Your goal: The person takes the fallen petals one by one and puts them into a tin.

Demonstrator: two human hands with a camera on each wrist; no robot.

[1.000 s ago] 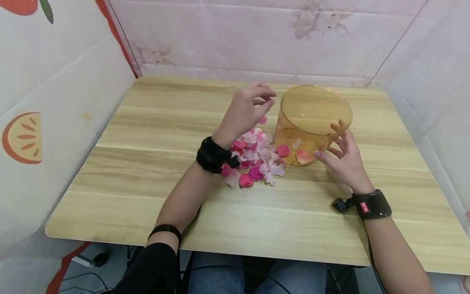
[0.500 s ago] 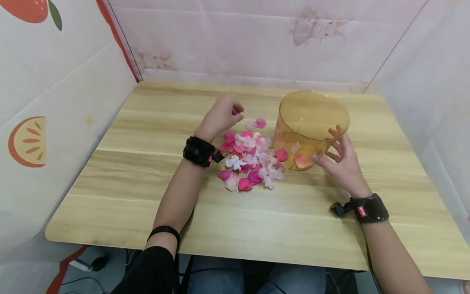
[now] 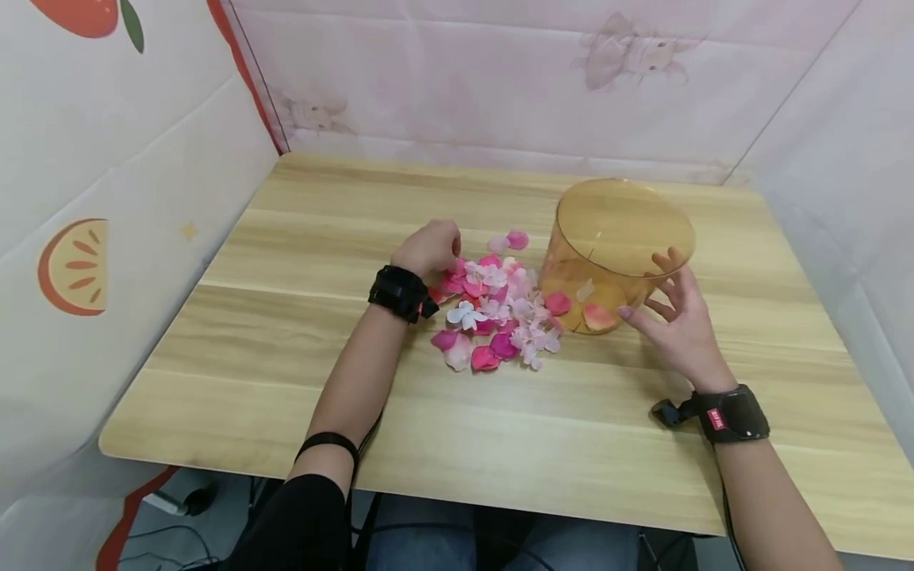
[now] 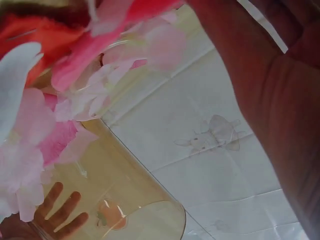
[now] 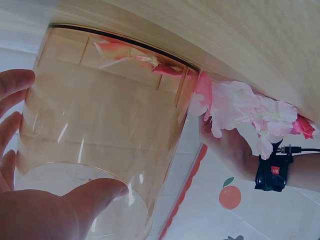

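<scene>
left hand [image 3: 428, 247] has dropped from mid-air onto the petals [image 3: 493, 305], fingers curled, contents unclear; right hand [image 3: 674, 317] steadies the tub [image 3: 617, 250], fingers spread.

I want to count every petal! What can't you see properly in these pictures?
- Petals under the left hand: head view, the hand covers them.
- Petals in the left wrist view: too close, blurred.
- Right hand fingertips: head view, behind the amber container.
- Left hand's fingers: curled under, grip unclear.
</scene>
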